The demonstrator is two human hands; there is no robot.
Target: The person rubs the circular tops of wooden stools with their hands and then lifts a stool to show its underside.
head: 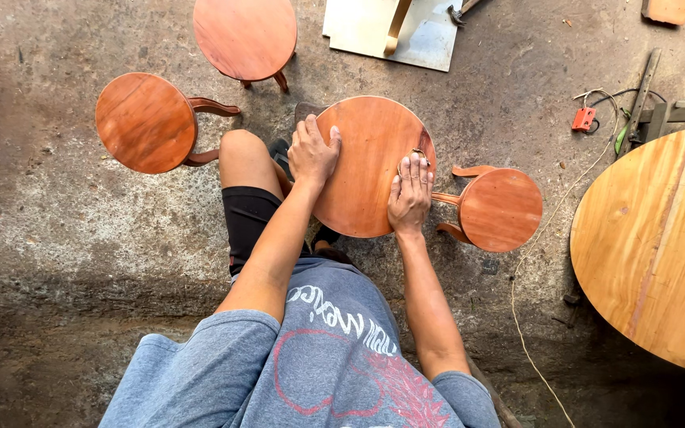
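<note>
Reddish-brown polished wood, round and smooth, was the stool seat [370,162] under you, just ahead of your knee. Your left hand [313,152] lay spread flat on its left edge; your right hand [410,194] pressed open-fingered on its right rim. Three smaller round stools [146,121] stood around on rough concrete floor [57,238].

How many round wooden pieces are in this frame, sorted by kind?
Small reddish-brown round stools: 4, namely the stool under both hands, one at the left, one at the top, one at the right.
Large pale round tabletop: 1.
Total: 5.
The left hand and right hand both rest flat on the centre stool's seat.
</note>
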